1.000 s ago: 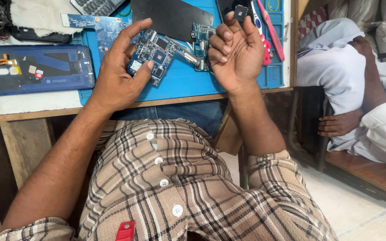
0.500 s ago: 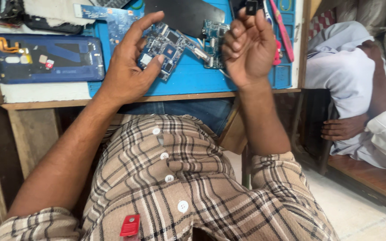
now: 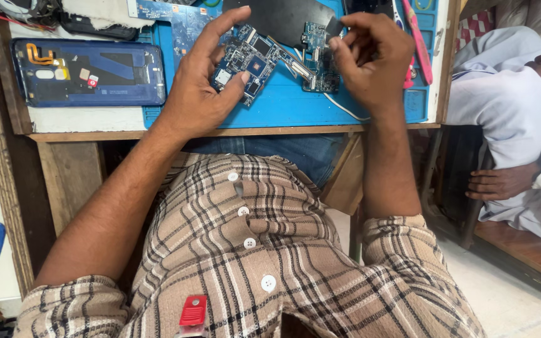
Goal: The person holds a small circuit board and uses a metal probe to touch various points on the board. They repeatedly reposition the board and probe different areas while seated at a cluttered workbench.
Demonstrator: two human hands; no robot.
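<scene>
My left hand (image 3: 203, 87) grips a blue circuit board (image 3: 245, 62) over the blue work mat (image 3: 295, 106), thumb under its near edge and fingers arched over the top. My right hand (image 3: 370, 62) is curled beside it, pinching a small dark part (image 3: 334, 26) between thumb and fingertips, just above a second small blue board (image 3: 318, 56) joined to the first by a flat cable. A black flat panel (image 3: 289, 17) lies behind both boards.
An opened blue phone back case (image 3: 89, 72) lies on the left of the wooden bench (image 3: 64, 134). Pink-handled tools (image 3: 417, 37) rest on the mat's right side. A white cable (image 3: 345, 109) runs across the mat. Another person in white clothing (image 3: 508, 106) sits at the right.
My right hand has turned from palm-up to curled over, now pinching the small dark part above the second board. My left hand keeps holding the circuit board.
</scene>
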